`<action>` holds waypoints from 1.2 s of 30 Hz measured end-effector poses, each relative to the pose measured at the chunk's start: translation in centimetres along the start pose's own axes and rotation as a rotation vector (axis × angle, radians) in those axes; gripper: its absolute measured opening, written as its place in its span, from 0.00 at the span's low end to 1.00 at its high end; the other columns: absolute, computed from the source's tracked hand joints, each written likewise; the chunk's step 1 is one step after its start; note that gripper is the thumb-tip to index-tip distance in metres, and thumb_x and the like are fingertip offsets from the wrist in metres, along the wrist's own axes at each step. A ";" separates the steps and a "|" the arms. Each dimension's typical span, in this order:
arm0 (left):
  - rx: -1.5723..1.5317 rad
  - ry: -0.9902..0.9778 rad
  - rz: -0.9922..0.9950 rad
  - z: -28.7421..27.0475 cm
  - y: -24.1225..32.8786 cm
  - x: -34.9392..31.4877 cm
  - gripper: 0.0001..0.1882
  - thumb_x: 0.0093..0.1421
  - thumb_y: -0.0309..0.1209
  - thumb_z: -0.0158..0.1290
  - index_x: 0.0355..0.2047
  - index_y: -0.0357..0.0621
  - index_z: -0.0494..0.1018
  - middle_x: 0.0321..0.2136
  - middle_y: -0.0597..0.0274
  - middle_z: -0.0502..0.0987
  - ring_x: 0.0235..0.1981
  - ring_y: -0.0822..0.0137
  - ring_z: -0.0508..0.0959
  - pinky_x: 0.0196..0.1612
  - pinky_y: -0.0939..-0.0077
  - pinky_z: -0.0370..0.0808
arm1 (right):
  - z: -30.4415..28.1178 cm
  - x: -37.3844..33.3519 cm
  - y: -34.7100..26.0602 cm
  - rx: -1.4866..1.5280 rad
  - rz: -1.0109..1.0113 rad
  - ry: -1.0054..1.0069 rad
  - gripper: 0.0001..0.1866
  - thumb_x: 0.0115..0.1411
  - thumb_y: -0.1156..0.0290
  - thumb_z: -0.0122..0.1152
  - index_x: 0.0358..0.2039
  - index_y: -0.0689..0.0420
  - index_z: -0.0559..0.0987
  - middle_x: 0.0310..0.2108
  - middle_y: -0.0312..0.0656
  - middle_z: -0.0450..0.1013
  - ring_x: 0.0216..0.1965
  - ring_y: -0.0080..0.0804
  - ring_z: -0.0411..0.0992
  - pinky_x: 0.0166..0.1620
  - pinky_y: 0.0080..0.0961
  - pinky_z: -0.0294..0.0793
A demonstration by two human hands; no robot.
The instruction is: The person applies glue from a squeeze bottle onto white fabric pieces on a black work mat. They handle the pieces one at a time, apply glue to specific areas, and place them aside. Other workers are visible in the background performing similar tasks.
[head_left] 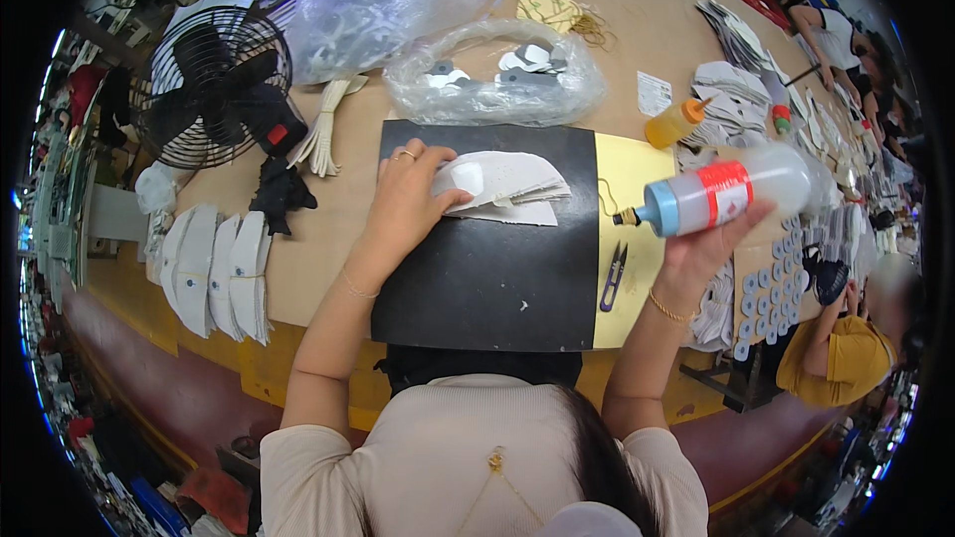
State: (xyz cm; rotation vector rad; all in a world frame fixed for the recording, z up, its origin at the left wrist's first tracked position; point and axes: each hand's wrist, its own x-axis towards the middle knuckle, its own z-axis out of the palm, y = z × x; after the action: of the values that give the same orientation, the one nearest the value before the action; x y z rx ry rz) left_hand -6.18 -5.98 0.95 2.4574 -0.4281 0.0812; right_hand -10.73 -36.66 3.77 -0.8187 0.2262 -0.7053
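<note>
My left hand [406, 184] pinches the left end of a stack of white cut fabric pieces [512, 179], its thumb at the near edge. A small smooth white patch [468, 177] lies on that stack beside the thumb. The pieces rest on a black mat [468, 283], their right ends fanned apart. In my right hand [696, 254] is a clear squeeze bottle [786, 179] with a blue cap and red label. It is held tilted on its side above the table, dark nozzle tip pointing left, apart from the stack.
Thread snips [614, 278] lie on a yellow sheet [647, 298] beside the mat. Beyond sits a plastic bag [557, 104] of small grey and white pieces. A black fan [214, 80] and tied white bundles [214, 273] stand left. A small amber bottle [674, 124] and cut pieces lie right.
</note>
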 end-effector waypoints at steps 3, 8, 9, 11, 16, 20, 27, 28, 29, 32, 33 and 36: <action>-0.022 -0.104 -0.070 -0.4 0.1 0.8 0.20 0.45 0.35 0.67 0.35 0.38 0.75 0.34 0.53 0.73 0.39 0.53 0.73 0.42 0.63 0.69 | 0.6 0.7 0.3 0.105 0.095 0.014 0.34 0.56 0.36 0.56 0.46 0.57 0.71 0.36 0.39 0.75 0.37 0.29 0.74 0.43 0.28 0.77; -0.072 -0.210 -0.073 -1.7 0.5 1.5 0.19 0.45 0.35 0.67 0.30 0.34 0.73 0.27 0.53 0.73 0.31 0.57 0.75 0.36 0.66 0.70 | 1.1 1.4 0.3 0.187 0.159 0.023 0.34 0.57 0.36 0.54 0.46 0.56 0.71 0.35 0.43 0.76 0.31 0.36 0.76 0.35 0.31 0.79; -0.133 -0.238 -0.094 -1.7 0.4 1.6 0.19 0.45 0.35 0.68 0.29 0.35 0.73 0.26 0.55 0.74 0.28 0.62 0.73 0.33 0.69 0.69 | 1.4 1.4 0.2 0.172 0.156 0.027 0.34 0.57 0.36 0.54 0.46 0.56 0.71 0.34 0.43 0.76 0.31 0.36 0.76 0.34 0.31 0.79; -0.257 -0.290 -0.140 -1.8 0.2 1.7 0.19 0.46 0.35 0.69 0.27 0.36 0.72 0.23 0.60 0.75 0.23 0.73 0.69 0.28 0.76 0.66 | 1.8 1.5 0.1 0.150 0.150 0.025 0.33 0.57 0.37 0.55 0.46 0.56 0.71 0.34 0.43 0.75 0.30 0.36 0.76 0.33 0.30 0.80; -0.543 -0.481 -0.331 -1.6 -0.5 1.7 0.18 0.49 0.32 0.66 0.35 0.36 0.73 0.28 0.58 0.79 0.28 0.75 0.75 0.32 0.78 0.71 | 1.8 1.5 0.1 0.155 0.203 -0.076 0.32 0.60 0.37 0.51 0.43 0.56 0.71 0.32 0.41 0.74 0.32 0.29 0.74 0.36 0.28 0.78; -0.882 -0.616 -0.452 -1.4 0.0 1.1 0.25 0.49 0.26 0.65 0.46 0.33 0.69 0.33 0.56 0.80 0.33 0.72 0.79 0.37 0.77 0.75 | 2.4 1.4 0.1 0.108 0.188 -0.083 0.34 0.58 0.35 0.51 0.44 0.57 0.71 0.33 0.41 0.74 0.33 0.30 0.74 0.36 0.29 0.78; -1.268 -0.786 -0.589 0.8 1.3 -0.9 0.32 0.51 0.18 0.61 0.57 0.37 0.65 0.39 0.57 0.80 0.38 0.69 0.81 0.39 0.76 0.80 | 4.2 -1.1 0.6 -0.152 0.064 -0.377 0.52 0.45 0.24 0.52 0.52 0.63 0.68 0.39 0.45 0.74 0.38 0.40 0.77 0.43 0.42 0.81; -1.290 -0.811 -0.600 0.7 1.7 -1.3 0.32 0.51 0.18 0.61 0.57 0.38 0.65 0.40 0.58 0.80 0.37 0.69 0.81 0.38 0.75 0.80 | 4.4 -1.5 0.7 -0.234 0.022 -0.414 0.52 0.46 0.24 0.51 0.52 0.64 0.68 0.40 0.46 0.74 0.37 0.40 0.77 0.42 0.42 0.81; -1.276 -0.802 -0.590 0.5 2.5 -1.6 0.31 0.51 0.20 0.61 0.57 0.38 0.66 0.40 0.58 0.80 0.37 0.70 0.81 0.37 0.75 0.80 | 4.5 -1.8 0.7 -0.323 -0.025 -0.450 0.53 0.46 0.24 0.51 0.51 0.64 0.68 0.40 0.46 0.73 0.36 0.40 0.77 0.41 0.42 0.82; -1.225 -0.817 -0.522 -0.5 4.4 -1.9 0.31 0.51 0.21 0.62 0.56 0.38 0.67 0.39 0.59 0.80 0.36 0.70 0.81 0.37 0.75 0.80 | 3.6 -1.8 1.1 -0.562 -0.188 -0.495 0.55 0.45 0.22 0.49 0.50 0.67 0.66 0.43 0.49 0.71 0.34 0.40 0.78 0.38 0.42 0.83; -1.214 -0.786 -0.494 -0.9 5.1 -2.0 0.28 0.51 0.22 0.62 0.54 0.38 0.69 0.37 0.60 0.81 0.33 0.74 0.80 0.33 0.78 0.78 | 3.8 -1.8 0.9 -0.652 -0.255 -0.514 0.56 0.44 0.21 0.49 0.50 0.67 0.66 0.42 0.49 0.71 0.33 0.40 0.78 0.38 0.41 0.83; -1.200 -0.789 -0.409 -1.3 5.9 -2.1 0.24 0.51 0.23 0.62 0.51 0.37 0.72 0.32 0.64 0.81 0.28 0.79 0.77 0.28 0.83 0.72 | 4.5 -2.4 0.2 -0.760 -0.319 -0.526 0.58 0.42 0.19 0.49 0.49 0.68 0.65 0.41 0.49 0.70 0.33 0.39 0.78 0.36 0.39 0.84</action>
State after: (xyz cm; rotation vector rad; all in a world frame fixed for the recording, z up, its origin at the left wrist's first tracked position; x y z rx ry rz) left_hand -10.01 -8.95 5.09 1.2380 -0.1708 -1.0289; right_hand -10.39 -32.35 6.50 -1.7613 -0.1340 -0.6733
